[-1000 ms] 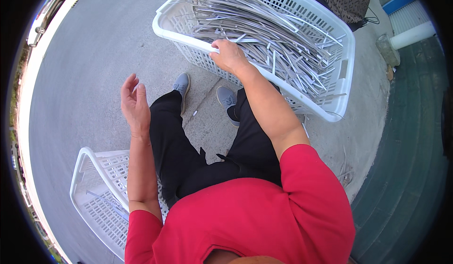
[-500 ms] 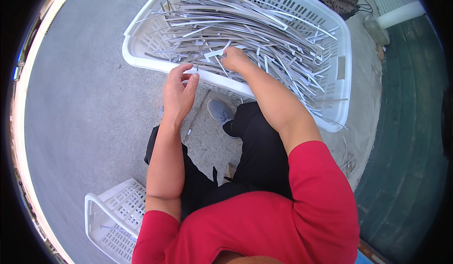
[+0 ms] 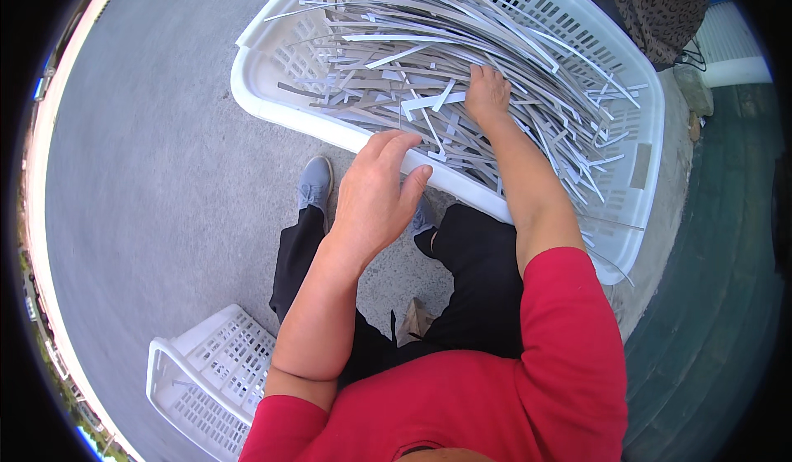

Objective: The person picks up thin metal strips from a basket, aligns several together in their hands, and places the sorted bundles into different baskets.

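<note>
Many strips [image 3: 450, 62] lie under the right hand [image 3: 488, 96], grip unclear, and beyond the loosely spread left hand [image 3: 375, 188].

bright, diffuse daylight falls evenly on the concrete [image 3: 173, 181], while fisheye distortion curves edges toward black corners.

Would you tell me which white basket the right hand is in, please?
The front basket, heaped with grey and white strips under the right hand; the other basket is at lower left.
</note>
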### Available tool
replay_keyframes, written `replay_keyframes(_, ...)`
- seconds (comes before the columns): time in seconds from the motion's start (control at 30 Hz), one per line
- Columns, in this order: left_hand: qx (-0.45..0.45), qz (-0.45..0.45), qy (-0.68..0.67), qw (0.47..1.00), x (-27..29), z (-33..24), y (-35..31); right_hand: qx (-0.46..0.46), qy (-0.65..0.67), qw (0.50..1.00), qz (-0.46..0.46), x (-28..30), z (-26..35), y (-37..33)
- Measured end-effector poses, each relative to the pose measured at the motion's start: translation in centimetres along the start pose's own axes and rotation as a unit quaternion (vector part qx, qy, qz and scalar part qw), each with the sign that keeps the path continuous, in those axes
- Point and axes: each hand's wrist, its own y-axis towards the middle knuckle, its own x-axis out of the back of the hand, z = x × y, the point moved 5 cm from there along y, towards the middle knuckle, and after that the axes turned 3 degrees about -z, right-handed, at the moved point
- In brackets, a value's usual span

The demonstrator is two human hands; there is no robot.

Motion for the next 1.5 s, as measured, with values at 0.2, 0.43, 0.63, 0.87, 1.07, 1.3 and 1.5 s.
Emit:
replay_keyframes(0.2, -0.001, 0.000, 0.020, 1.000, -0.2, -0.1, 0.0, -0.007, -0.004, 1.000, 0.002, -0.6, -0.4, 0.7)
replay_keyframes(0.43, -0.004, 0.025, 0.021, 0.999, 0.2, -0.4, -0.2, 0.025, 0.022, 0.999, -0.035, 0.6, -1.0, -1.0)
replay_keyframes(0.63, 0.010, 0.026, 0.023, 0.999, 0.4, 0.0, -0.7, 0.006, 0.112, 0.994, -0.010, 4.8, -1.7, -2.4)
replay_keyframes(0.87, 0.131, -0.012, -0.194, 0.972, 1.6, 1.4, -0.4, 0.110, 0.203, 0.969, -0.090, 17.0, 5.1, -7.8)
replay_keyframes(1.07, 0.096, -0.081, -0.614, 0.780, 4.4, 1.4, -0.2, 0.277, 0.204, 0.930, -0.126, 23.7, 13.6, -13.2)
replay_keyframes(1.3, 0.097, -0.170, -0.740, 0.643, 6.9, 3.8, -1.9, 0.234, 0.247, 0.939, -0.049, 20.0, 14.2, -15.6)
replay_keyframes(1.5, 0.089, -0.202, -0.720, 0.658, 7.9, 6.0, -3.6, 0.247, 0.288, 0.923, 0.067, 19.7, 15.7, -16.2)
